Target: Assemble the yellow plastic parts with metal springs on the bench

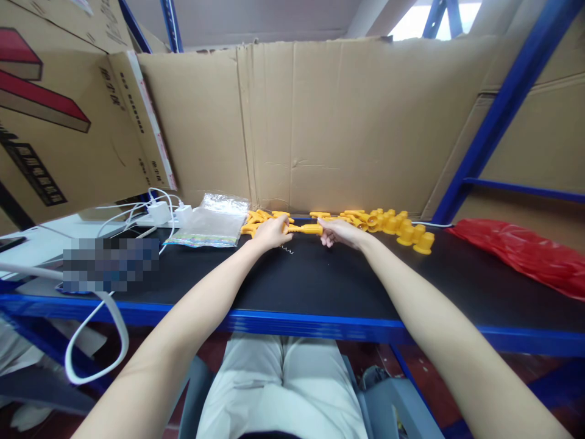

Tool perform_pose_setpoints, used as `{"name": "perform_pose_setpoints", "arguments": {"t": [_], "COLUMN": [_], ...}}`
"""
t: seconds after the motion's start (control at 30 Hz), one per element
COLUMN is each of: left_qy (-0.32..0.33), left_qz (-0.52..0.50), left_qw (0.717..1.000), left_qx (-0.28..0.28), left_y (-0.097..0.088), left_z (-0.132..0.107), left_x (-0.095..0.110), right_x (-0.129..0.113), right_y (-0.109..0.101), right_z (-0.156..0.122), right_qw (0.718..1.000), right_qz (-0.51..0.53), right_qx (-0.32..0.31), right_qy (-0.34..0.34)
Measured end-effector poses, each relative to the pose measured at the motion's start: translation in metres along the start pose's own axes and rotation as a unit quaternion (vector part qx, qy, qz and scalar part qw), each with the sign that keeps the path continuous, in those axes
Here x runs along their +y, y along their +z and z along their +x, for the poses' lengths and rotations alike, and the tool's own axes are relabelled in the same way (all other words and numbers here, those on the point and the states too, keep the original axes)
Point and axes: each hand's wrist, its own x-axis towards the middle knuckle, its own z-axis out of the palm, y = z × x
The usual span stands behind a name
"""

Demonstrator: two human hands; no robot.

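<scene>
A long yellow plastic piece (311, 229) lies across between my two hands, low over the black tabletop. My left hand (273, 234) is closed round its left part. At its wider right end, my right hand (338, 233) grips with the fingers curled in. Just below my left hand a small wavy metal spring (287, 250) rests on the black surface. More yellow plastic pieces (267, 216) are heaped behind my left hand. Behind my right hand lie further slim yellow parts (350, 215). To the right stand several yellow cup-shaped caps (424, 243), flared at the rim.
Left of the hands lies a clear plastic bag (210, 221), beside white chargers (159, 213) with cables. A red plastic bag (516, 250) sits at the right. Cardboard (320, 128) walls the back, and a blue metal edge (315, 323) runs along the front.
</scene>
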Motion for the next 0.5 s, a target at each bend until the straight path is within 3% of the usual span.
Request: {"name": "perform_pose_setpoints", "arguments": {"t": [0.5], "left_qy": [-0.006], "left_qz": [0.018], "left_qw": [1.0], "left_qx": [0.007], "left_y": [0.0005], "left_z": [-0.0007], "left_x": [0.0005], "right_x": [0.001], "right_y": [0.0079], "right_z": [0.0077], "right_qw": [0.999], "right_qz": [0.028], "right_qx": [0.017], "right_qy": [0.041]}}
